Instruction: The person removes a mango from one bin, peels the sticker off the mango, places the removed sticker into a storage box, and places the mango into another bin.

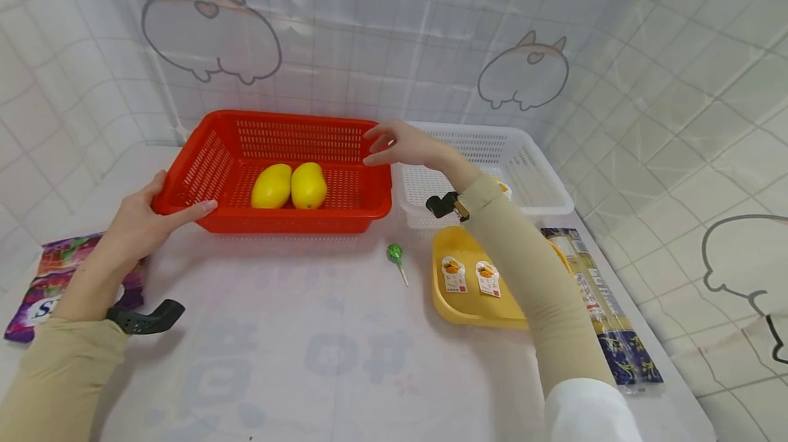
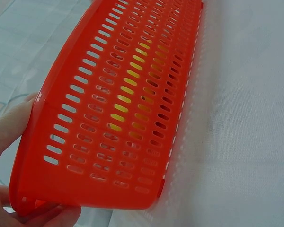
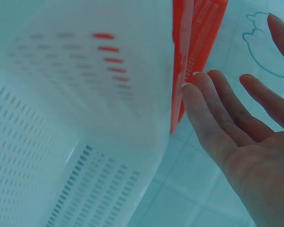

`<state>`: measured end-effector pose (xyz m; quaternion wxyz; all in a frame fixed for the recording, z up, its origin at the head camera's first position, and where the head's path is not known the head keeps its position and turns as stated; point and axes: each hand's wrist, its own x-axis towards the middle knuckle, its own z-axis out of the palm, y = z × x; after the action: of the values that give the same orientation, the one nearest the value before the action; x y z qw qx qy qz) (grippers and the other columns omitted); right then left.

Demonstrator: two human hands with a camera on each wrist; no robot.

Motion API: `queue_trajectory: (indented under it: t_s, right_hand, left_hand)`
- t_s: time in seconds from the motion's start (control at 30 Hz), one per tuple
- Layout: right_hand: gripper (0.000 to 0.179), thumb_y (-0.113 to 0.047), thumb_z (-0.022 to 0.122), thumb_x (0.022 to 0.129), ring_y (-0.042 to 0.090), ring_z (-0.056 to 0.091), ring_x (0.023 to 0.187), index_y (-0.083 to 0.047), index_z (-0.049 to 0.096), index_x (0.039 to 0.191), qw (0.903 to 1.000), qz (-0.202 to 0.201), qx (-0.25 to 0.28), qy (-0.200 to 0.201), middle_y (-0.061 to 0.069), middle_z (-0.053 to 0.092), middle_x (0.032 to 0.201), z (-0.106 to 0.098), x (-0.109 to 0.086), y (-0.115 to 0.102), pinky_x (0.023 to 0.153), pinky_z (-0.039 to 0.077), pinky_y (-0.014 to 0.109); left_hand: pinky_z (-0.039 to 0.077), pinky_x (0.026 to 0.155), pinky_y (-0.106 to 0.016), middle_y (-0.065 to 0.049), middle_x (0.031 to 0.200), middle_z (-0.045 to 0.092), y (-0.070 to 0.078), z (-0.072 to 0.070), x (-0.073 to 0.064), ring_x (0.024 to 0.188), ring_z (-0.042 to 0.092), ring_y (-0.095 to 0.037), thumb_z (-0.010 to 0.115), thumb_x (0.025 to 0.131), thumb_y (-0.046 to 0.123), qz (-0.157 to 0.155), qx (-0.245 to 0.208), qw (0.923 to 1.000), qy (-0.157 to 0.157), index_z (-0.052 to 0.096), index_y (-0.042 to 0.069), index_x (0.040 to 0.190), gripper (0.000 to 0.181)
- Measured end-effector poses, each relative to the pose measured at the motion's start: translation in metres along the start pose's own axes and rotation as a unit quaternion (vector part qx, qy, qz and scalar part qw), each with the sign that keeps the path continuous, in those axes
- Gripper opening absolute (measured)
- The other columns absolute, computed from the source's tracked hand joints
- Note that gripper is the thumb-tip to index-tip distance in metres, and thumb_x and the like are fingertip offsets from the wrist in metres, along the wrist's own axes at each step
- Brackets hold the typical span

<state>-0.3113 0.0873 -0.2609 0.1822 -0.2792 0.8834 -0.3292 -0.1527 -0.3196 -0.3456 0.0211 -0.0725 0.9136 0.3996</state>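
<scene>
The left hand grips the near-left corner of the red basket; the right hand, fingers loosely apart, is at its far-right corner, contact unclear.

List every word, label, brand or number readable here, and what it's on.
"S", the rest hidden or unclear: purple packet.
Mango-picture stickers in yellow tray: too small to read.
Sticker in white basket: partly hidden, unreadable.
Blue-patterned packet: print too small.
White tabletop: faint marks, too blurred.
</scene>
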Motion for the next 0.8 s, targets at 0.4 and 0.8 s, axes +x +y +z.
queue_trajectory:
  t_s: [0.4, 0.8]
  right_hand:
    - [0.061, -0.031, 0.071, 0.093, 0.025, 0.055, 0.123, -0.010, 0.047, 0.145, 0.9999, 0.011, -0.007, -0.009, 0.012, 0.056, 0.140, -0.017, -0.023, 0.021, 0.104, 0.049, 0.046]
    - [0.066, -0.037, 0.073, 0.091, 0.023, 0.055, 0.121, -0.017, 0.046, 0.148, 0.9994, 0.030, -0.009, -0.017, 0.010, 0.054, 0.143, -0.032, -0.037, 0.045, 0.102, 0.051, 0.046]
  left_hand:
    - [0.036, 0.102, -0.073, -0.033, 0.162, 0.008, 0.001, 0.000, -0.001, 0.135, 0.024, -0.054, 0.057, 0.090, 0.066, 0.001, -0.002, 1.0000, 0.000, -0.018, 0.013, 0.155, 0.113]
    - [0.036, 0.102, -0.073, -0.032, 0.162, 0.008, -0.001, 0.000, 0.001, 0.135, 0.024, -0.053, 0.058, 0.091, 0.065, 0.004, -0.003, 1.0000, 0.003, -0.018, 0.013, 0.155, 0.112]
